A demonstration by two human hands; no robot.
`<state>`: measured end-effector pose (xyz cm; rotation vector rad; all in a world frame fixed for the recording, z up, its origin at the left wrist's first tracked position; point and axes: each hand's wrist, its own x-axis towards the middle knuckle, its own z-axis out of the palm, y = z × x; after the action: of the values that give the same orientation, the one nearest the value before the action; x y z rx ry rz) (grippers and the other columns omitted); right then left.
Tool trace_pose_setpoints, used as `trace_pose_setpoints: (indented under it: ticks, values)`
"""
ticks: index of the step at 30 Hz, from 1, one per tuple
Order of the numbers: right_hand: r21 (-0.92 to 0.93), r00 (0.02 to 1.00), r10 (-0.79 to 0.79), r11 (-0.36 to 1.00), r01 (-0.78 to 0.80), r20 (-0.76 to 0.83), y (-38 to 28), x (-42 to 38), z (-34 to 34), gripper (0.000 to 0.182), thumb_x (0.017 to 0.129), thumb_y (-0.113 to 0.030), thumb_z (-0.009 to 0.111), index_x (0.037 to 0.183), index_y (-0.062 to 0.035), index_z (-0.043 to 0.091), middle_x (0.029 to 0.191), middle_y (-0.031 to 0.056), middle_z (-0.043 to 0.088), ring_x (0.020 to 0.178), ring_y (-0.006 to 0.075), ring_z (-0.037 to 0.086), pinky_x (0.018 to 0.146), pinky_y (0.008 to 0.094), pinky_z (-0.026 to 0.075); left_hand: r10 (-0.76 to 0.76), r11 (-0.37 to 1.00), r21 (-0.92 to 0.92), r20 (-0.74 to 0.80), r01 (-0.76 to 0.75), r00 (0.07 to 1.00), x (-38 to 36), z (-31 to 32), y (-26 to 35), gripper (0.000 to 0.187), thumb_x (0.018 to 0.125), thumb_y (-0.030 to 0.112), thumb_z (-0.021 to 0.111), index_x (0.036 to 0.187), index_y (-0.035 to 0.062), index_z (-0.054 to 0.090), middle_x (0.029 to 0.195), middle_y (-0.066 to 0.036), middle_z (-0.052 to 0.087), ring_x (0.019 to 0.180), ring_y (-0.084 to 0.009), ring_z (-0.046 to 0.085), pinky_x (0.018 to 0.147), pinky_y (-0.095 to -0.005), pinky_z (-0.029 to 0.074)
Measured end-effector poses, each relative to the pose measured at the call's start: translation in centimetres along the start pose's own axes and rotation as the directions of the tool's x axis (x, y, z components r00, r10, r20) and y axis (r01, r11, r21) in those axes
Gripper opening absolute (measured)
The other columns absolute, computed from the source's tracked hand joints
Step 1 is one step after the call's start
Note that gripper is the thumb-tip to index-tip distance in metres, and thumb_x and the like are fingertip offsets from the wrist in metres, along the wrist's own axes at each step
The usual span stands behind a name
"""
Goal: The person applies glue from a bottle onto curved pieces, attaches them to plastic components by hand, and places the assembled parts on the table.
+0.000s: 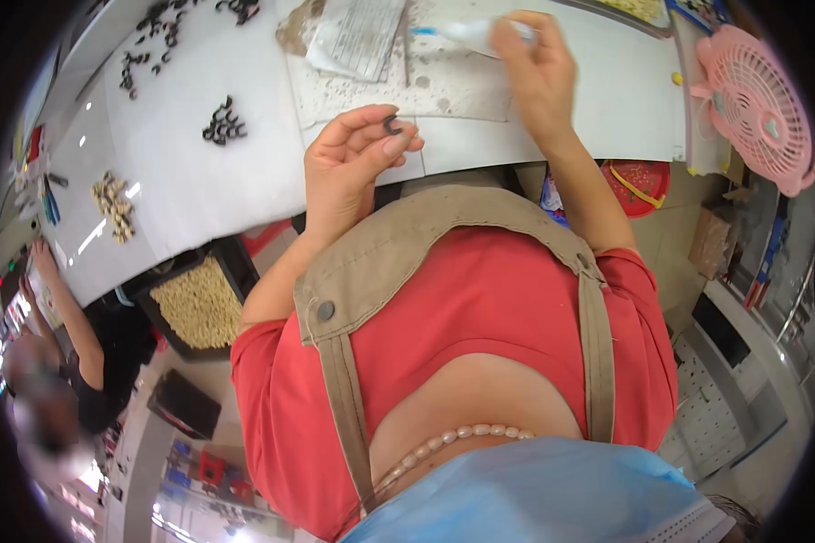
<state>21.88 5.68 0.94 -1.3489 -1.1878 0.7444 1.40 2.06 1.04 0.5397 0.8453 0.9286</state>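
Note:
My left hand [358, 154] is closed in a pinch, with a small black C-shaped piece [391, 125] between thumb and fingertips, just above the table's near edge. To its right and farther forward, my right hand [536, 68] is wrapped round a white squeeze bottle [475, 36]. The bottle is slightly blurred and lies almost level, its blue tip [423, 32] pointing left. Beneath it is a spotted, stained work sheet [462, 95]. A printed paper [360, 36] in a clear sleeve lies left of the tip.
Black curved pieces [224, 124] lie in clusters on the white table [244, 181], with a cream-coloured pile [113, 206] farther left. A bin of beige pieces [199, 303] stands below. At right are a pink fan [759, 109] and red basin [638, 188]. Another person [91, 353] sits at far left.

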Motion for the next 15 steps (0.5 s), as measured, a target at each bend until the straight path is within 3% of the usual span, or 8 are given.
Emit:
trace_pose_setpoints:
  ticks: [3,6,7,10,12,15]
  values:
    - [-0.208,0.966,0.246,0.952,-0.225,0.083,0.2,1.4,0.8,0.024,0.083,-0.028,0.059,0.091,-0.0059,0.057,0.081,0.0024,0.057,0.070,0.0069,0.050,0.063,0.0197,0.039,-0.082,0.977,-0.186,0.133,0.106,0.988,0.9,-0.3,1.3,0.028,0.078,0.000,0.060,0.105,0.0007,0.054,0.088,-0.010,0.062,0.081,-0.0168,0.061,0.066,-0.0217,0.048]
    - [-0.526,0.965,-0.136,0.816,0.239,0.226,0.9,2.0,0.7,0.023,0.082,-0.028,0.058,0.092,-0.0074,0.058,0.089,0.0046,0.059,0.076,0.0119,0.054,0.070,0.0247,0.041,-0.075,0.964,-0.237,0.181,0.117,0.981,1.3,-0.6,2.2,0.029,0.078,0.001,0.060,0.107,0.0010,0.053,0.089,-0.009,0.061,0.081,-0.0162,0.060,0.068,-0.0214,0.048]
    - [-0.518,0.963,-0.168,0.816,0.257,0.212,0.6,2.4,0.4,0.025,0.081,-0.028,0.057,0.094,-0.0070,0.059,0.093,0.0065,0.060,0.081,0.0173,0.055,0.075,0.0290,0.042,-0.069,0.967,-0.229,0.178,0.110,0.982,1.4,-0.7,2.3,0.029,0.078,0.001,0.060,0.107,0.0010,0.053,0.089,-0.009,0.061,0.081,-0.0162,0.060,0.068,-0.0215,0.048]
    - [-0.586,0.982,-0.162,0.788,0.189,0.098,0.7,5.5,-2.8,0.023,0.081,-0.022,0.059,0.098,-0.0059,0.059,0.092,0.0066,0.060,0.083,0.0148,0.055,0.076,0.0268,0.042,-0.082,0.980,-0.169,0.146,0.106,0.986,1.4,-1.0,2.4,0.029,0.078,0.001,0.060,0.107,0.0008,0.052,0.089,-0.010,0.061,0.081,-0.0162,0.060,0.068,-0.0216,0.048]
    - [-0.505,0.992,-0.102,0.861,0.050,-0.075,0.1,8.7,-4.1,0.020,0.076,-0.004,0.056,0.096,-0.0004,0.059,0.079,0.0120,0.060,0.067,0.0188,0.059,0.062,0.0275,0.046,-0.098,0.984,-0.138,0.124,0.115,0.987,1.3,-1.1,2.1,0.029,0.078,0.001,0.060,0.106,0.0007,0.052,0.089,-0.010,0.062,0.081,-0.0161,0.060,0.068,-0.0217,0.048]
    - [-0.701,0.932,-0.359,0.652,0.289,0.050,1.1,11.8,-5.4,0.019,0.074,-0.006,0.057,0.092,0.0004,0.059,0.077,0.0138,0.060,0.070,0.0238,0.059,0.065,0.0320,0.046,-0.093,0.988,-0.110,0.121,0.106,0.988,1.4,-0.8,1.7,0.029,0.078,0.002,0.061,0.105,0.0006,0.053,0.088,-0.009,0.062,0.081,-0.0160,0.060,0.067,-0.0217,0.047]
